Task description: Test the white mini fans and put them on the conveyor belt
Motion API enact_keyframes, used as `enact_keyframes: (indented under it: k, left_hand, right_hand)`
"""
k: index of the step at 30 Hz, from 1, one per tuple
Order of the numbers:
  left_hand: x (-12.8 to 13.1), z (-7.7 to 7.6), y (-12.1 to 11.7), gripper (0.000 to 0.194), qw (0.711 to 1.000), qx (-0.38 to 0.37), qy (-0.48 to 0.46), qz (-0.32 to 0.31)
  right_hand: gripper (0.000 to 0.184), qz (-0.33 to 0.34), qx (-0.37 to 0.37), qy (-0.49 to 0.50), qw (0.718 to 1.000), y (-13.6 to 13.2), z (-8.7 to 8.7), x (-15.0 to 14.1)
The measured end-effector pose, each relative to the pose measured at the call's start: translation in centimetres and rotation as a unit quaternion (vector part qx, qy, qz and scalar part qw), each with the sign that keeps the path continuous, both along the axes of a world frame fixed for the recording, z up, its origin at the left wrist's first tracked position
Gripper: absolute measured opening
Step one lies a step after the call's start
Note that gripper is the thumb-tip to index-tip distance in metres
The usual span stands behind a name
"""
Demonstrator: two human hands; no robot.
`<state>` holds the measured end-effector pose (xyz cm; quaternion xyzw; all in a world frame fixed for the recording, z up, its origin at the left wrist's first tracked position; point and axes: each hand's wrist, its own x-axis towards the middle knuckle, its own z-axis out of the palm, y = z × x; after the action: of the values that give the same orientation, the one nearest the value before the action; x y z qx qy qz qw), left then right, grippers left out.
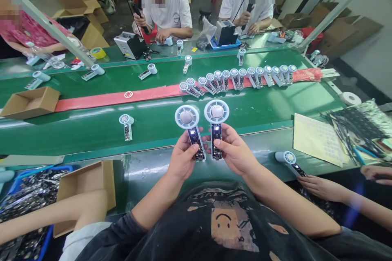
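Thumb and fingers of the left hand (183, 160) close around the handle of one fan unit (187, 117); the right hand (237, 153) grips a second fan unit (217, 111) likewise. Both are held side by side over the desk (147, 176), round heads up, circuit boards (216, 153) exposed, each with a lit display (217, 129). Beyond, a row of similar units (234, 74) rests along a red strip (156, 93); a cardboard box (30, 102) stands at its left end.

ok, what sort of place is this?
Probably an electronics assembly line: two held light-blue, round-headed plastic devices with exposed black circuit boards, a row of similar devices on a long red strip, and a blue plastic bin heaped with dark parts.
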<state>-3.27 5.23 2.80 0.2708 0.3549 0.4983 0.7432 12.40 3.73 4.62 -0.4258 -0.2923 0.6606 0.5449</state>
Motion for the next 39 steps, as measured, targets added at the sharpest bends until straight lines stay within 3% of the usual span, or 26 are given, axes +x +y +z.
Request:
enact_keyframes:
  k: [14, 24, 39]
  left_hand:
    - [-0.1, 0.9, -0.5, 0.057, 0.999, 0.000, 0.001, -0.034]
    - [0.0, 0.5, -0.8, 0.050, 0.999, 0.006, 0.032, 0.034]
    - [0.2, 0.2, -0.6, 0.046, 0.998, 0.004, 0.063, 0.021]
  right_hand:
    - [0.050, -0.047, -0.026, 0.014, 0.998, -0.5, 0.1, -0.1]
    - [0.053, -0.074, -0.011, -0.008, 0.997, -0.7, -0.4, -0.3]
    - [0.054, -0.068, -0.021, -0.026, 0.997, -1.0, -0.9, 0.2]
